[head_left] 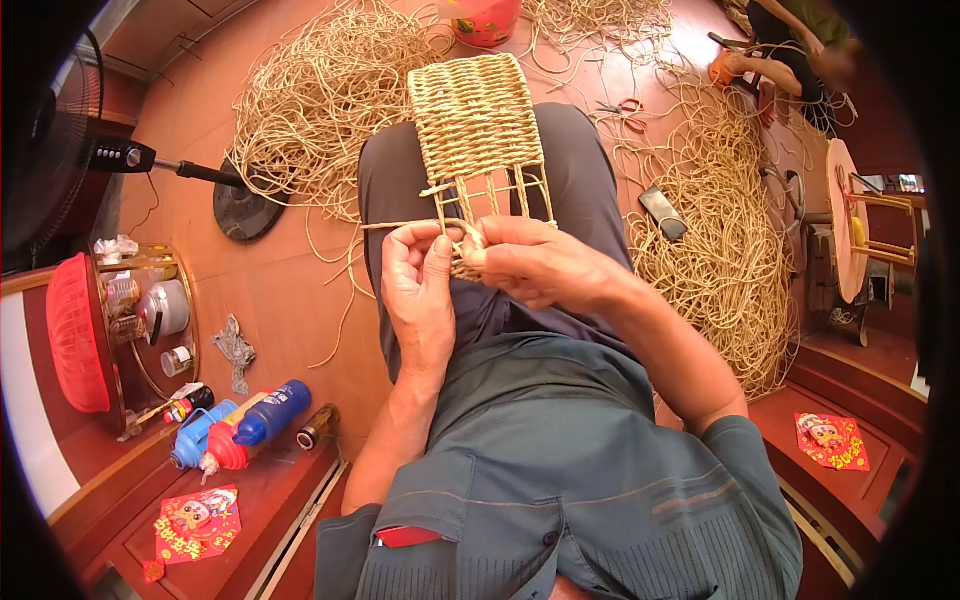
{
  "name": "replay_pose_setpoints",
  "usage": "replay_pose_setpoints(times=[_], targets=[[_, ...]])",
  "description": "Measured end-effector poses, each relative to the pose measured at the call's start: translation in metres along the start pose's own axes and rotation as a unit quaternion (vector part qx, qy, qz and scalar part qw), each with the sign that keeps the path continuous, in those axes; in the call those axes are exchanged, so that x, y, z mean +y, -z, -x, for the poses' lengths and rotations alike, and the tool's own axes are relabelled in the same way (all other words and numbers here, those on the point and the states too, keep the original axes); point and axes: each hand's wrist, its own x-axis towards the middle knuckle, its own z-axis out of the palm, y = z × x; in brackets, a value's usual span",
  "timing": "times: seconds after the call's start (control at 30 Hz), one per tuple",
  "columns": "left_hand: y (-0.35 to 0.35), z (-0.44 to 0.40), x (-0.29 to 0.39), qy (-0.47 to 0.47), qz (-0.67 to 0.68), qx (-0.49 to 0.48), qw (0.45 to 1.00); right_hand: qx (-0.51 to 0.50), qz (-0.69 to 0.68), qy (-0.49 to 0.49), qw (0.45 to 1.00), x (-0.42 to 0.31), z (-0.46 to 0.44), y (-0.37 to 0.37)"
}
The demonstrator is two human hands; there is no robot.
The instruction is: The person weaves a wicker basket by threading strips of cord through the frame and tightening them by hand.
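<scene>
A woven straw-coloured piece (475, 115) lies across my thighs, densely woven at its far part, with open rods and cords nearer me. My left hand (420, 285) is at its near end, thumb and fingers closed on a cord (400, 224) that trails out to the left. My right hand (530, 262) pinches the same cord beside the left one, just right of it. Under both hands a small woven edge (465, 268) shows in part. The fingertips of the two hands nearly touch.
Loose cord heaps lie on the floor at left (310, 95) and right (720, 260). Red-handled pliers (628, 112), a dark phone-like object (663, 214), a fan (120, 155), bottles (272, 412) and a red bucket (485, 22) surround me. Another person's leg (765, 72) is at upper right.
</scene>
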Motion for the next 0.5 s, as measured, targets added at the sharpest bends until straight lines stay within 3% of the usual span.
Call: replay_pose_setpoints(times=[0.1, 0.13, 0.2, 0.3, 0.5], targets=[[-0.004, 0.0, 0.004, -0.035, -0.072, 0.016, 0.997, 0.032, 0.05, 0.0, 0.998, -0.018, 0.025, -0.005], [-0.006, -0.001, 0.009, -0.114, -0.199, 0.019, 0.973, 0.028, 0.087, 0.009, 0.996, -0.018, 0.029, 0.004], [-0.007, -0.003, 0.024, -0.264, -0.436, 0.021, 0.86, 0.086, 0.139, 0.031, 0.986, -0.02, 0.036, 0.02], [-0.009, -0.006, 0.031, -0.321, -0.471, -0.006, 0.821, 0.15, 0.199, 0.049, 0.967, -0.035, 0.05, 0.039], [-0.013, -0.016, 0.036, -0.325, -0.476, -0.052, 0.816, 0.249, 0.187, 0.167, 0.935, -0.051, 0.067, 0.072]])
